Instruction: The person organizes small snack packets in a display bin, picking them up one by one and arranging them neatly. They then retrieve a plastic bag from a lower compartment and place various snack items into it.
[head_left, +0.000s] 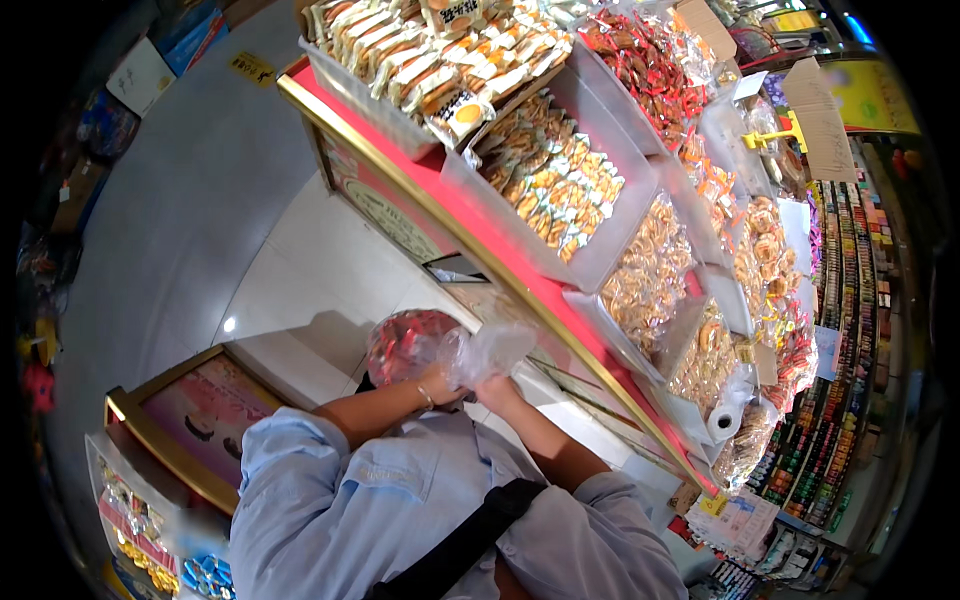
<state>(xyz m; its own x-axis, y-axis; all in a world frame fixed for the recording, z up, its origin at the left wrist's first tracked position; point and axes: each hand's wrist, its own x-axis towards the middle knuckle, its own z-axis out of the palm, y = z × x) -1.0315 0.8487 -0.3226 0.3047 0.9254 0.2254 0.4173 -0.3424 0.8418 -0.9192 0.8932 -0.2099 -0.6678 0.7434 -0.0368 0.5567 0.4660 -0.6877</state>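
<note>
My left hand (442, 386), with a bracelet at its wrist, grips the gathered top of a clear plastic bag (412, 341). Red and pale wrapped pieces fill the bag, which hangs over the floor in front of my body. Close beside it, my right hand (496, 394) holds the loose, crumpled plastic of the bag's mouth (499, 346). Plastic and the angle hide some of the fingers. To the right of both hands runs the gold edge (517, 289) of a red-topped display stand.
Plastic bins of wrapped snacks (555, 187) cover the stand. A plastic bag roll (724, 422) lies near its close end. Another gold-framed display (199, 420) stands at left. Pale tiled floor (262, 281) lies between them. Stocked shelves (840, 322) line the right.
</note>
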